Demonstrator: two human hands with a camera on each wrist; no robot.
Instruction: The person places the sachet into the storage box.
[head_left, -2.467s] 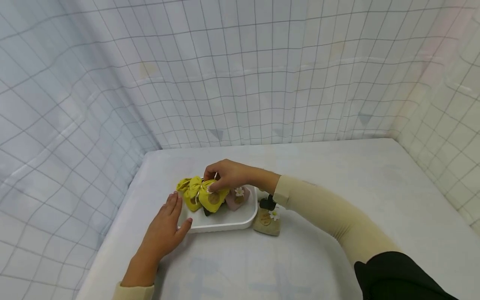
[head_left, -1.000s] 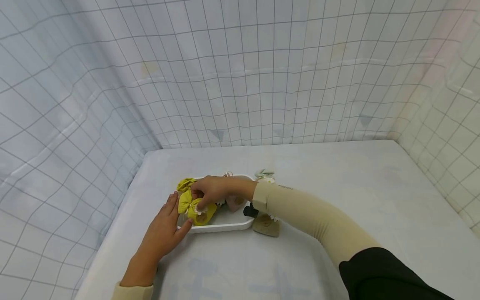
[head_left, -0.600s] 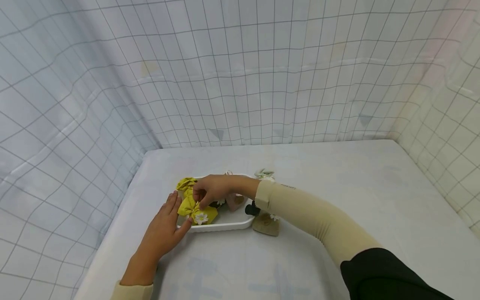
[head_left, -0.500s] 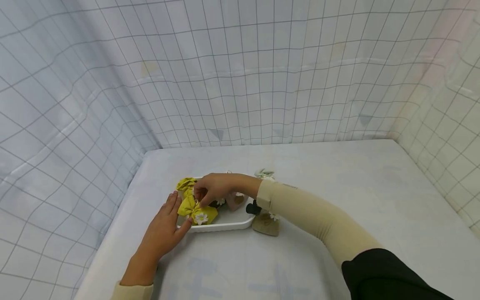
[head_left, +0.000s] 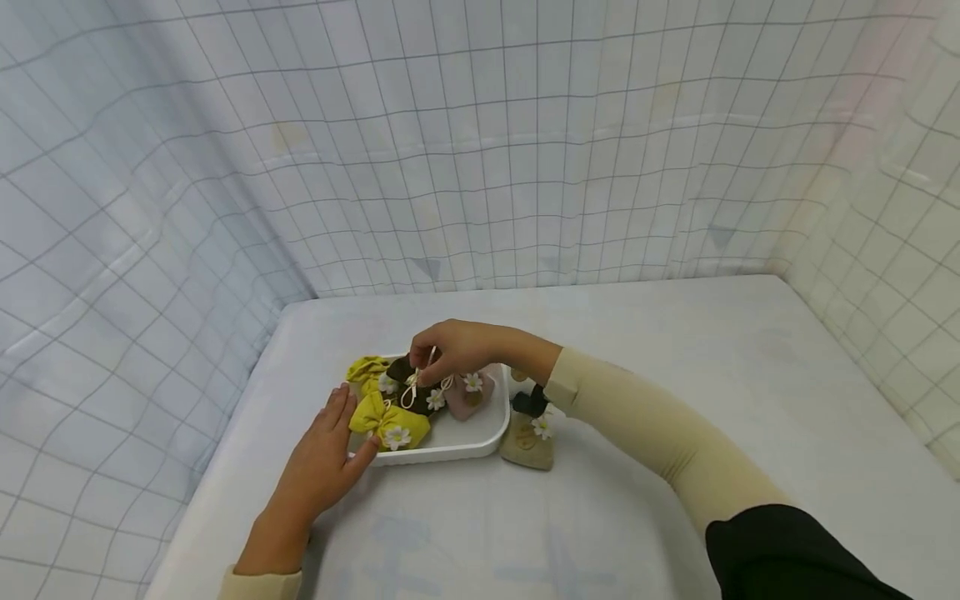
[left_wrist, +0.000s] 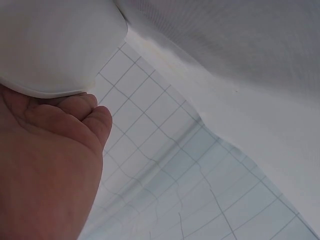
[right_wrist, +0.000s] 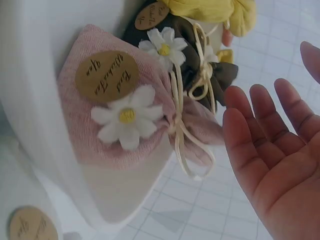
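Observation:
My left hand (head_left: 318, 462) rests with extended fingers against the left end of a white tray (head_left: 483, 433); the left wrist view shows its fingertips under the rim. A yellow drawstring pouch (head_left: 412, 423) with a white flower lies at the tray's front left, near that thumb. Behind it sits another yellow pouch (head_left: 366, 367). My right hand (head_left: 461, 346) hovers over a dark brown pouch (head_left: 422, 407) with cream strings. In the right wrist view its fingers are spread and relaxed, holding nothing, near the neck of a pink pouch (right_wrist: 147, 82).
Right of the tray, a beige pouch (head_left: 528, 448) with a dark top lies on the white table (head_left: 637, 533). A pale pouch (right_wrist: 15, 200) with a brown label is mostly hidden by my right wrist in the head view. Gridded cloth walls (head_left: 525, 167) enclose the table.
My right hand has lowered a yellow pouch into the tray's front left and let it go. It has since moved back and right, uncovering the dark brown pouch. My left hand stays put.

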